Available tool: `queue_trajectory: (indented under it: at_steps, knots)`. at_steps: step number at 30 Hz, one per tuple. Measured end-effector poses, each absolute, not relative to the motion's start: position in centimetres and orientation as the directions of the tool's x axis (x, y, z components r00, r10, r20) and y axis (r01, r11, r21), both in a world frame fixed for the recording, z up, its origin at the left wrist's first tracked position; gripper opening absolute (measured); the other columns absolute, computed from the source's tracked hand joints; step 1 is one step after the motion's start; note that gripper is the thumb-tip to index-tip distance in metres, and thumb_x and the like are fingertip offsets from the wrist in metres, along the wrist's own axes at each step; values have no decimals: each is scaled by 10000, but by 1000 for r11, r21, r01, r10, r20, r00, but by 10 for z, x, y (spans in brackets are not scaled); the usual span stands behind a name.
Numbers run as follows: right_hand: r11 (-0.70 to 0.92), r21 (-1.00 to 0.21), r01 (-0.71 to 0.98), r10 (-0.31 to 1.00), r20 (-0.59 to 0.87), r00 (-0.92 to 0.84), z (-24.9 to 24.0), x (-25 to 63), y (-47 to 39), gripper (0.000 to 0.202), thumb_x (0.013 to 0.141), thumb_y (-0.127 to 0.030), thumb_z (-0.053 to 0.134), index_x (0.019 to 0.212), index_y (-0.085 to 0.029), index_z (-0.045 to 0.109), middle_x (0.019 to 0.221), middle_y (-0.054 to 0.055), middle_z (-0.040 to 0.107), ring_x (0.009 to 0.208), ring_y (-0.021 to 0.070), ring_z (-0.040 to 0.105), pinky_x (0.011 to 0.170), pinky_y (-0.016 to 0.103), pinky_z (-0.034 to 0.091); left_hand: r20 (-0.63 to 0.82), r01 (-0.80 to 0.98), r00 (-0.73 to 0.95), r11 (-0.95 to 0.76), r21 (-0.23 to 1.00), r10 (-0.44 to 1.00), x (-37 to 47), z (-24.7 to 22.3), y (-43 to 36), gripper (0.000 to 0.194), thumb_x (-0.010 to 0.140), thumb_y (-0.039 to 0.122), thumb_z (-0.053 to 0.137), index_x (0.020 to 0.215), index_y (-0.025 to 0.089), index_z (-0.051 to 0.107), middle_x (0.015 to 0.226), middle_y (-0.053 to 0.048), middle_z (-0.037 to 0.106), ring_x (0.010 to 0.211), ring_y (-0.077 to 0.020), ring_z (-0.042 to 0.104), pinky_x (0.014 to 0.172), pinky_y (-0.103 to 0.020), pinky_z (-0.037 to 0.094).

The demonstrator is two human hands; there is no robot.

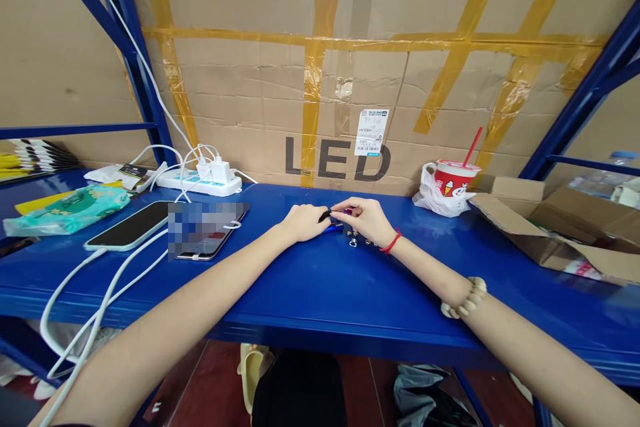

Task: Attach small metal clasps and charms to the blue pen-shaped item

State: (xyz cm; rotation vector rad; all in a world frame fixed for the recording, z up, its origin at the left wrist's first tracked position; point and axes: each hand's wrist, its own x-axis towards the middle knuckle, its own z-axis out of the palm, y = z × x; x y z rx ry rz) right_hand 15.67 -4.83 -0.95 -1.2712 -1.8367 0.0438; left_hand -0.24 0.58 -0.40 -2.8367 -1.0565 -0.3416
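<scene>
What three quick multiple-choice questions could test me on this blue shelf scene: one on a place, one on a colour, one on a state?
1. Where does the red paper cup with a straw stand?
A. right of the hands, by the cardboard wall
B. on the floor
C. on the white power strip

2. What colour is the cord on the right wrist?
A. green
B. red
C. white

3. How is the mint-edged phone with a dark screen lying?
A. upright against the wall
B. flat, with a white cable plugged in
C. in the left hand

Answers: 1 A, it sits on a white bag at the wall. 2 B, a red string circles the wrist. 3 B, it lies flat on the blue metal shelf, cabled.
</scene>
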Motion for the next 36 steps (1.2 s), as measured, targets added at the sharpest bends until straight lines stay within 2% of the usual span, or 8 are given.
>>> queue_trajectory:
  at_steps: [6,12,23,36]
  knots:
    - [485,-430,761,786,596,-164,-12,158,-46,243,708,-411,561,763,-201,670,744,7,655,454,61,465,488,204,374,226,667,732,-744,-40,643,-2,-2,5,464,826,502,190,997,236,529,948,-42,629,841,-235,584,682,-345,445]
    - [498,-386,777,776,598,-200,-12,159,-46,243,702,-406,568,766,-196,671,748,6,651,456,51,433,475,197,340,201,673,730,-738,-43,654,-2,-1,5,454,829,492,183,992,238,522,956,-37,623,852,-233,579,684,-339,441]
    - [465,-373,803,798,569,-197,-12,159,-47,220,716,-379,545,752,-206,675,671,-4,641,493,69,473,479,198,325,189,684,721,-729,-37,667,0,1,5,458,830,481,170,949,229,534,925,-43,629,836,-234,578,665,-334,435]
    - [484,-383,787,798,561,-218,-13,160,-45,177,717,-339,548,765,-215,664,726,-15,657,513,67,489,501,195,343,195,687,719,-725,-51,668,0,0,7,460,826,494,164,974,237,515,966,-41,619,851,-238,575,661,-334,439]
